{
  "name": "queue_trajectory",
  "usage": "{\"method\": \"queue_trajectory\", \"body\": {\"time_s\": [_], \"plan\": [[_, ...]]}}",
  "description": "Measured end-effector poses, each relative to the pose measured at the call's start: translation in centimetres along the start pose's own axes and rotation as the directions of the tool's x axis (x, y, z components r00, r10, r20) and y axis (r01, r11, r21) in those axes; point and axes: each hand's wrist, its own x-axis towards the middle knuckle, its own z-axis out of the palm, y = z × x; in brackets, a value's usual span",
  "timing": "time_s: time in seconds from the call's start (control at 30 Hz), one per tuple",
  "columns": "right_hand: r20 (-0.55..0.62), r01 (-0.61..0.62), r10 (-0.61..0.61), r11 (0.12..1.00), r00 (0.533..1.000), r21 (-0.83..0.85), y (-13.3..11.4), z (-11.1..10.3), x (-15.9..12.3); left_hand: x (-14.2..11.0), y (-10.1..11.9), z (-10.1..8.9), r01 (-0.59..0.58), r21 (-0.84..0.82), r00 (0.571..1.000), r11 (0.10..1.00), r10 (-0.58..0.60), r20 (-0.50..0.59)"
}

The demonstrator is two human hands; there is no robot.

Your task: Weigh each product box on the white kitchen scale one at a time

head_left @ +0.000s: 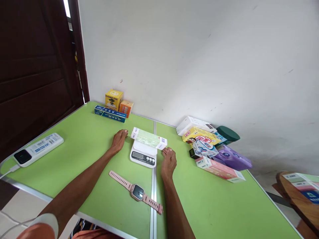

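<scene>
A long white and pale-green box (149,138) lies across the pan of a small white kitchen scale (144,154), its ends jutting past the sides. Just left of the box, my left hand (119,140) rests with loosely bent fingers and holds nothing. My right hand (169,162) is beside the box's right end, fingers stretched out and empty; whether a fingertip touches the box I cannot tell. Nearer to me, a pink-strapped smartwatch (137,192) lies flat between my forearms. The scale's display is too small to read.
At the back left stand a yellow box (114,99), an orange box (126,108) and a blue toothpaste box (110,114). Several packages, including a purple pack (233,157) and a pink box (219,169), are heaped at right. A white cabled device (40,148) lies left.
</scene>
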Motion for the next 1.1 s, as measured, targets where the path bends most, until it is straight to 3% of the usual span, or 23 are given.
{"method": "queue_trajectory", "body": {"time_s": [0.53,0.67,0.8,0.93,1.1], "plan": [[0.002,-0.045,0.045,0.996,0.999,0.075,-0.2,0.2,-0.1,-0.4,0.6,-0.3,0.026,0.0,1.0,1.0,-0.026,0.0],[-0.014,0.05,-0.05,0.998,0.999,0.048,-1.1,0.3,-0.7,-1.0,0.8,0.3,-0.088,0.003,0.996,0.996,0.088,-0.012],[0.048,0.193,-0.193,0.981,0.98,0.02,-2.3,0.8,-1.8,-2.4,1.8,1.3,-0.235,0.056,0.967,0.97,0.227,0.115],[0.103,0.207,-0.207,0.978,0.973,0.015,-3.1,1.3,-2.5,-3.3,3.1,1.5,-0.22,0.07,0.958,0.973,0.202,0.202],[0.11,0.183,-0.186,0.982,0.976,0.039,-4.6,0.5,-2.4,-4.2,5.0,1.5,-0.195,0.071,0.963,0.978,0.177,0.203]]}}
